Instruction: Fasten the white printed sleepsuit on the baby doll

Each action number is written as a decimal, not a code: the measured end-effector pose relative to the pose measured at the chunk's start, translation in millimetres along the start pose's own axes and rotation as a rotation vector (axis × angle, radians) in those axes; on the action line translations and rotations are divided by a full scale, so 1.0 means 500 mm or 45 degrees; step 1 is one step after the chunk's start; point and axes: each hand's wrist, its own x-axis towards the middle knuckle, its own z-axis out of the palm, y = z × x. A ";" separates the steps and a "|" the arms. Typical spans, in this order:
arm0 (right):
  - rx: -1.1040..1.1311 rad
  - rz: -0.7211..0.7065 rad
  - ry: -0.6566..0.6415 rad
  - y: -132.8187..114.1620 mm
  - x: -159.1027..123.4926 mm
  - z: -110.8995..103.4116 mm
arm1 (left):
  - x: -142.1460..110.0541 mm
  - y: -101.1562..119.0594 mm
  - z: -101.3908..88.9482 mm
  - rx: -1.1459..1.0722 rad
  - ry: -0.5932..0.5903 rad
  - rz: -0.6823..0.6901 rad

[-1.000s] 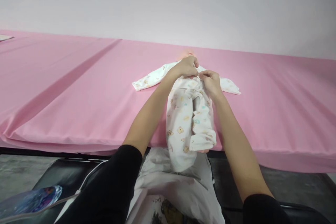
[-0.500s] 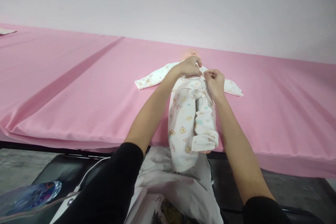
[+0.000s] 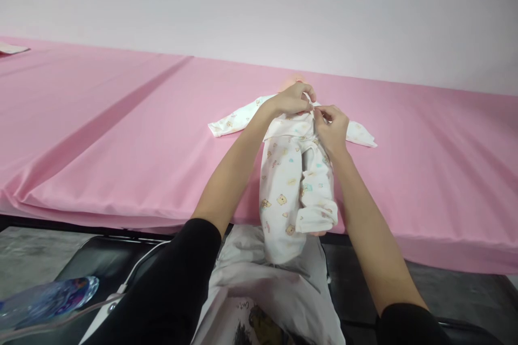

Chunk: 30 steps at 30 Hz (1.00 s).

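Observation:
A baby doll in a white romper (image 3: 288, 183) printed with small bears lies on its back on the pink table cover (image 3: 121, 135), legs hanging over the near edge. Its pink head (image 3: 292, 81) just shows behind my hands. My left hand (image 3: 292, 100) is closed in a pinch on the romper's fabric at the doll's chest. My right hand (image 3: 332, 126) is closed the same way, pinching the fabric right beside it. The two hands almost touch. The doll's sleeves spread out left and right.
A grey-white cloth (image 3: 267, 285) lies on my lap below the doll's feet. A clear plastic bottle (image 3: 44, 302) and a white cable (image 3: 121, 285) sit on a dark seat at the lower left. A pale wall runs behind the table.
Both hands have stayed pinched at the doll's chest, with small finger shifts. The view has tilted slightly.

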 end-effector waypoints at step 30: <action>-0.753 -0.170 0.020 -0.022 -0.074 -0.060 | -0.047 0.104 0.050 0.886 -0.336 -0.248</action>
